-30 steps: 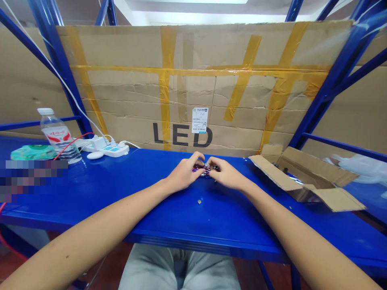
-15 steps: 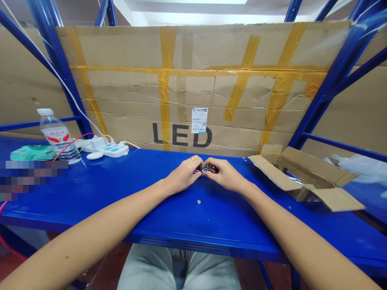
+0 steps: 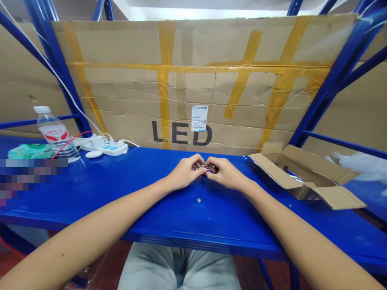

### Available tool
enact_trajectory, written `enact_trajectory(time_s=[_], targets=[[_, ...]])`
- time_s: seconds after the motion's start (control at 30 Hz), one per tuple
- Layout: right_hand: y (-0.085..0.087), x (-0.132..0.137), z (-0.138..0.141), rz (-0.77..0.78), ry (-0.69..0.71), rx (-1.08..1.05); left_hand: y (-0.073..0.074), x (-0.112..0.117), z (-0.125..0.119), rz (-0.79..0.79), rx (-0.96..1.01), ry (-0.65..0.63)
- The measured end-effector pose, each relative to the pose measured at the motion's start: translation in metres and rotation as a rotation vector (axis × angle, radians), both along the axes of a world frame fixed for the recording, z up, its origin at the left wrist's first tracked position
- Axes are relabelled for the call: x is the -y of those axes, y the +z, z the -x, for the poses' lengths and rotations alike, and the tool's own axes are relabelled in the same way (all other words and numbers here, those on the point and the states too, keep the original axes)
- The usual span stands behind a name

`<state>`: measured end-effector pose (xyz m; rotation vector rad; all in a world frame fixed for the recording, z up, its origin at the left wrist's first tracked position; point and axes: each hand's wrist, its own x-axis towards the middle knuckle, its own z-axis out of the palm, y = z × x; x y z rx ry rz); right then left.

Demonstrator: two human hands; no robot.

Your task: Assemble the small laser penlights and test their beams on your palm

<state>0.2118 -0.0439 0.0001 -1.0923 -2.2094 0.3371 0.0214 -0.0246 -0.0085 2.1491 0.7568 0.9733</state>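
Far left of the grips, a green packet [image 3: 30, 151] lying flat on the blue counter [image 3: 99, 201], with a plastic water bottle [image 3: 54, 135] upright just beside it. A thin red wire [image 3: 71, 143] crossing in front of the bottle, then a white power strip [image 3: 113, 149] with plugs in its sockets, and a small white oval object [image 3: 93, 154] just in front of the strip, all well left of the hands.

Next, the left grip [image 3: 186, 172], curled almost closed and resting low over the counter, its finger ends pinching from the left a small shiny part [image 3: 209, 169] with purple and metal glints. Much of that part hidden by the fingers, its exact shape impossible to tell. The right grip [image 3: 226, 175], equally curled, closing on the same part from the right, both grips meeting at the middle of the counter.

Probably light and stiff, and likely slippery on its smooth metal, so easy to drop or lose. Best held by a firm pinch at opposite edges, with the hands kept low.

Just below the grips, a small round metal disc [image 3: 198, 199] alone on the counter. Right of the grips, an open cardboard box [image 3: 305, 173] with flaps spread, and beyond it, a white plastic bag [image 3: 359, 165].
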Motion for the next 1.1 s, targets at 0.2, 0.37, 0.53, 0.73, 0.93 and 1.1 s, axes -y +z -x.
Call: enact_trajectory(time_s=[0.2, 0.37, 0.53, 0.73, 0.93, 1.1], targets=[[-0.003, -0.002, 0.001, -0.004, -0.029, -0.102, 0.0, 0.0, -0.003, 0.085, 0.104, 0.024], [-0.001, -0.001, 0.001, -0.028, -0.029, -0.167, -0.001, -0.002, -0.007, 0.273, 0.269, 0.01], [-0.004, -0.003, 0.002, -0.069, -0.067, -0.178, 0.003, -0.002, -0.006, 0.309, 0.291, -0.017], [-0.001, -0.005, -0.003, -0.107, -0.094, -0.031, 0.002, -0.003, -0.003, 0.189, 0.261, 0.023], [0.006, -0.004, -0.011, -0.385, 0.007, 0.155, 0.001, 0.0, -0.002, -0.108, 0.155, 0.062], [0.006, -0.002, -0.011, -0.632, -0.002, 0.249, 0.004, 0.0, 0.002, -0.569, 0.059, 0.07]])
